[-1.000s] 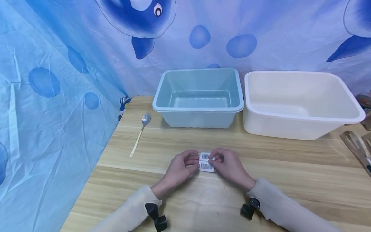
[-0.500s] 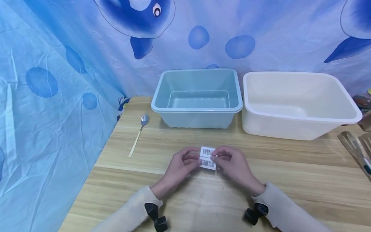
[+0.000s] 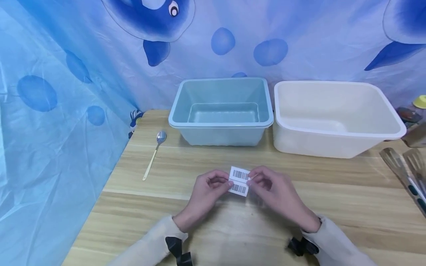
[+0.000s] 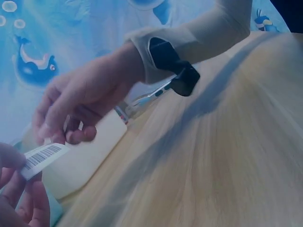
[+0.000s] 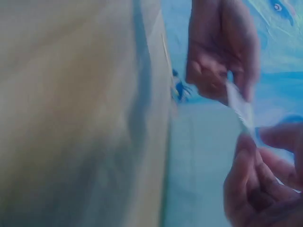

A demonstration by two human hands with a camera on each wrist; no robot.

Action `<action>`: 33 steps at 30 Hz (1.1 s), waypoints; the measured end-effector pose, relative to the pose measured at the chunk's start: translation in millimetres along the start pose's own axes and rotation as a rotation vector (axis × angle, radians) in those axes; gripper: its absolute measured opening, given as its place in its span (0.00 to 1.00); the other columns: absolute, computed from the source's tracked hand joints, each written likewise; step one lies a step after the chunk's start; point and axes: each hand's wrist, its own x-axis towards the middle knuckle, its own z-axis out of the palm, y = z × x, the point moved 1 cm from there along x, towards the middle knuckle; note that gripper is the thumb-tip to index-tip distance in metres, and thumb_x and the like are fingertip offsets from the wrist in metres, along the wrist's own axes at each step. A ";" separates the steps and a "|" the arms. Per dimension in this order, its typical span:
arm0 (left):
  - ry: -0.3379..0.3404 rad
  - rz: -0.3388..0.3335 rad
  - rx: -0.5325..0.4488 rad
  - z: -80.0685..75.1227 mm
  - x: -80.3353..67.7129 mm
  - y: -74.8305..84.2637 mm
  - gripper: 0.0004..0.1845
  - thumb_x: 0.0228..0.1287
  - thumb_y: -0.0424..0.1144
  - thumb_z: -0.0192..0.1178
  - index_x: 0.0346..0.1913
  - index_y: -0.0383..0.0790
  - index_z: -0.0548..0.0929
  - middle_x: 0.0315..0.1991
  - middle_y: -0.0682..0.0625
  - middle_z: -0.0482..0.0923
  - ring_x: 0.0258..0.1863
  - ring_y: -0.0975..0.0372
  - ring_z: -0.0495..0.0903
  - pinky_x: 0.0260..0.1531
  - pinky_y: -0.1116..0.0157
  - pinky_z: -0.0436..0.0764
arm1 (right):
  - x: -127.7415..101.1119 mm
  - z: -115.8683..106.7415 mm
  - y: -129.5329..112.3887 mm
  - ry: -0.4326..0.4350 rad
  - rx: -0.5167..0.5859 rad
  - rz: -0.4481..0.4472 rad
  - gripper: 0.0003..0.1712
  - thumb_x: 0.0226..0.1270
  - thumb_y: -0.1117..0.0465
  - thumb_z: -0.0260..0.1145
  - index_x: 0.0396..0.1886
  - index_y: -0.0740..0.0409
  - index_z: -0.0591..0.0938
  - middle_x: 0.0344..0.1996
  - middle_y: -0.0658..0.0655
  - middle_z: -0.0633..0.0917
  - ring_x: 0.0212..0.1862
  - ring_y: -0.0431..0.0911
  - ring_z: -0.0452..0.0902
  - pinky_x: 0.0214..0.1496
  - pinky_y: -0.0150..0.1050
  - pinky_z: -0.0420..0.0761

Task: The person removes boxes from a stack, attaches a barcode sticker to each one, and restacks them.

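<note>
In the head view, a small white sheet of barcode labels (image 3: 240,174), with two printed barcodes one above the other, is held up slightly tilted over the table. My left hand (image 3: 207,194) pinches its left edge, thumb on top. At the opposite edge, my right hand (image 3: 281,195) pinches with thumb and index finger. The left wrist view has the printed face of the label sheet (image 4: 43,159) between both hands' fingertips. Seen nearly edge-on, the label sheet (image 5: 241,108) is a thin white strip in the right wrist view.
A light blue bin (image 3: 221,135) stands behind the hands, beside a white bin (image 3: 316,142). On the left lies a spoon (image 3: 154,157). Kitchen utensils (image 3: 401,170) lie at the right, near a yellow-capped container (image 3: 420,101). Patterned blue curtain (image 3: 246,29) hangs behind the wooden table (image 3: 186,159).
The label sheet has come up from close to the table and tilted a little. My right hand has shifted right to the sheet's edge, its wrist turning outward. The head view has moved slightly.
</note>
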 end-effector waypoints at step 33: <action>-0.088 0.130 0.081 8.0 -10.7 13.4 0.07 0.57 0.30 0.66 0.39 0.31 0.86 0.36 0.38 0.86 0.33 0.68 0.84 0.38 0.69 0.84 | -2.1 11.4 -21.4 0.155 -0.236 -0.404 0.08 0.53 0.67 0.73 0.34 0.56 0.87 0.33 0.50 0.88 0.35 0.40 0.85 0.37 0.27 0.82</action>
